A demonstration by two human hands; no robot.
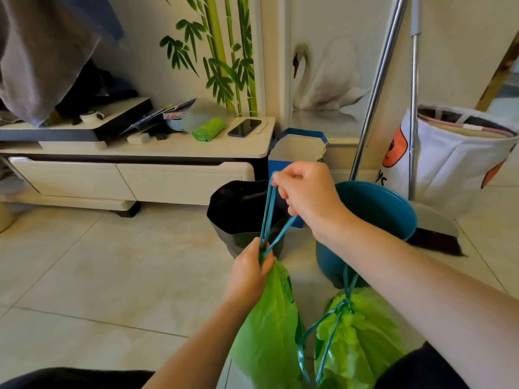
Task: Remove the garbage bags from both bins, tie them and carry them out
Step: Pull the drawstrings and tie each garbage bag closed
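Now I'm on the tying step: my left hand (250, 269) is closed around the gathered neck of the green bag (269, 327), which hangs near me over the floor, while my right hand (304, 192), raised and fisted, pulls its teal drawstrings (268, 211) up taut. Both forearms reach forward, the right one higher. Another green bag (356, 332), just right, looks already knotted. Next, I judge, the strings need crossing into a knot; the black bin (241, 211) and teal bin (373, 217) stand beyond

White low cabinet (196, 153), phone (244, 127) on top, broom (438, 237), printed fabric basket (455, 161)
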